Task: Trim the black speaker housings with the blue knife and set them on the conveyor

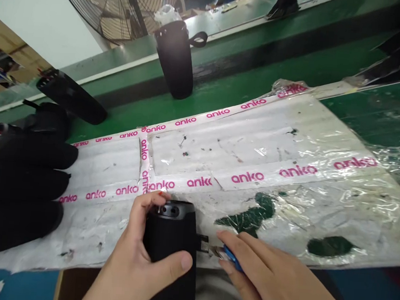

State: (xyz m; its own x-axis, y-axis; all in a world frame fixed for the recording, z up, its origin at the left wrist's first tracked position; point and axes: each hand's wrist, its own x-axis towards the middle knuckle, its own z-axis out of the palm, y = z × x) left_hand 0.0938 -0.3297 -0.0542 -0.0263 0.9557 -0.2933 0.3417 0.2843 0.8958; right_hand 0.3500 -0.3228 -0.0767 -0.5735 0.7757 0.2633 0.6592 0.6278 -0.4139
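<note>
My left hand (pixel 140 262) is wrapped round a black cylindrical speaker (pixel 169 237), thumb across its fabric side and fingers near the rim. Its top end shows dark round holes, and a bit of red shows at the rim. A short black tab (pixel 203 243) sticks out from the speaker's right side. Close to that tab, my right hand (pixel 267 271) pinches a small blue-handled tool (pixel 232 257) with a metal tip pointing left. Whether the tip touches the tab I cannot tell. The speaker's lower end runs out of view.
Several black speakers (pixel 26 179) lie at the left edge. Another speaker with a strap (pixel 175 59) stands on the green conveyor (pixel 232 77), and one leans (pixel 75 98) farther left. A worn white sheet (pixel 199 154) with "anko" tape covers the bench. A fan (pixel 117 7) stands behind.
</note>
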